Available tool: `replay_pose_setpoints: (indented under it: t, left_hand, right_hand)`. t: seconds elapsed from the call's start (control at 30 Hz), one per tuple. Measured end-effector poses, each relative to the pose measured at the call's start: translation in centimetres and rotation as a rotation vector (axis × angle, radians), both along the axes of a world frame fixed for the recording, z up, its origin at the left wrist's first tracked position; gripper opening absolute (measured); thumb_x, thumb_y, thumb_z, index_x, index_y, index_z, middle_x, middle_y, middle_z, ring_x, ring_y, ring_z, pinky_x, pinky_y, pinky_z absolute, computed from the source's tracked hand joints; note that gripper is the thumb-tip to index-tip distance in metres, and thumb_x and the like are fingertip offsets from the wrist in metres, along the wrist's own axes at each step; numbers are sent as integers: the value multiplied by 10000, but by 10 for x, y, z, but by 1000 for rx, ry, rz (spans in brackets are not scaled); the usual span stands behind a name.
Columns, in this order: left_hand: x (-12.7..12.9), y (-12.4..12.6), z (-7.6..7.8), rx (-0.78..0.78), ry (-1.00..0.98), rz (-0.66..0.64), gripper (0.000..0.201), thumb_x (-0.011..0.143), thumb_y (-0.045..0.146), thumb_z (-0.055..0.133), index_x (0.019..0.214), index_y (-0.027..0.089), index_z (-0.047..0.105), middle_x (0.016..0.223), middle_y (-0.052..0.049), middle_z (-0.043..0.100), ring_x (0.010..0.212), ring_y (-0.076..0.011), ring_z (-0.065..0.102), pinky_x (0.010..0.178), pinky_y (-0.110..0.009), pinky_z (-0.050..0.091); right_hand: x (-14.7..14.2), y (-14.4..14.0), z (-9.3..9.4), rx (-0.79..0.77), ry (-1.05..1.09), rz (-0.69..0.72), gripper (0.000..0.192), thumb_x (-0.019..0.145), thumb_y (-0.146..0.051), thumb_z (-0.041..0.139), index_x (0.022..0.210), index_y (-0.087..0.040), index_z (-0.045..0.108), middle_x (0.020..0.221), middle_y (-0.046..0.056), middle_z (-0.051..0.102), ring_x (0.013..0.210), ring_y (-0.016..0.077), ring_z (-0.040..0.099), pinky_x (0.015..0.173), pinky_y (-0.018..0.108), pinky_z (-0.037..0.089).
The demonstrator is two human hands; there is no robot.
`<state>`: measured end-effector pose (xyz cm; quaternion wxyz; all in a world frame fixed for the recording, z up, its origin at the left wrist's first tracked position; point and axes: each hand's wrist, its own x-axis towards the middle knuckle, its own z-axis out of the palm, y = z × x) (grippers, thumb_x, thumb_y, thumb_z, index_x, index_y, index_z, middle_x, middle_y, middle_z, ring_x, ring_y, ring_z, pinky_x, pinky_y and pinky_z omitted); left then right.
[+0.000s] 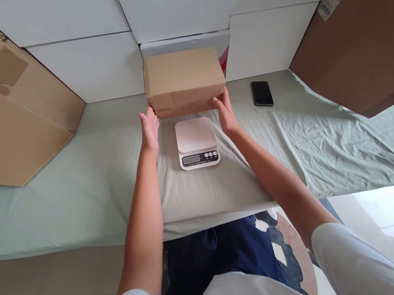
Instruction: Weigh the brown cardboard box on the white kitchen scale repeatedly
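The left hand (149,127) and the right hand (225,114) press flat against the two near lower corners of a small cardboard box (184,81), grasping it between them just beyond the white kitchen scale (197,142). The box sits at the far middle of the cloth-covered bench (59,186), close to a wall of white boxes (97,66). A black phone (261,93) lies to the right, well apart.

pale green cloth (347,146) over table, white wall blocks (97,64) behind, bright floor at right
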<state>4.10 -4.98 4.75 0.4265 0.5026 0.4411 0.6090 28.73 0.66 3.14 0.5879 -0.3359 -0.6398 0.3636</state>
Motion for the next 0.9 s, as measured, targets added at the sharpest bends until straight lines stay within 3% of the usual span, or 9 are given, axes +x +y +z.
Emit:
replay_pose_setpoints:
  t: [0.13, 0.33, 0.53, 0.9]
  left_hand:
    - [2, -28, -7, 123, 58, -169, 941, 823, 954, 300, 1540, 389, 528, 1726, 24, 401, 1668, -263, 200, 1370, -420, 165]
    - [8, -79, -39, 94, 34, -169, 949, 835, 925, 373, 1580, 348, 485, 1765, -4, 316, 1674, -273, 173, 1370, -398, 179]
    - [6, -91, -54, 69, 18, -151, 974, 826, 942, 336, 1586, 349, 478, 1762, -13, 321, 1666, -300, 205, 1366, -436, 194]
    - [4, -97, -58, 87, 30, -107, 955, 833, 933, 340, 1583, 360, 482, 1753, -12, 343, 1652, -311, 253, 1346, -428, 243]
  right_hand:
    - [19, -45, 8, -23, -15, -4, 715, 901, -716, 500, 1535, -422, 353, 1649, -18, 436, 1598, 275, 337, 1388, 528, 241]
    - [35, -93, -17, -138, -19, 22, 626, 933, -636, 513, 1515, -444, 387, 1604, -4, 473, 1538, 278, 406, 1361, 547, 303]
    - [36, -101, -26, -170, -2, 30, 615, 939, -632, 524, 1514, -452, 402, 1621, -7, 466, 1544, 282, 410, 1363, 542, 306]
    - [33, -109, -21, -179, 33, -3, 575, 934, -623, 540, 1470, -431, 462, 1550, 19, 524, 1493, 298, 456, 1336, 554, 366]
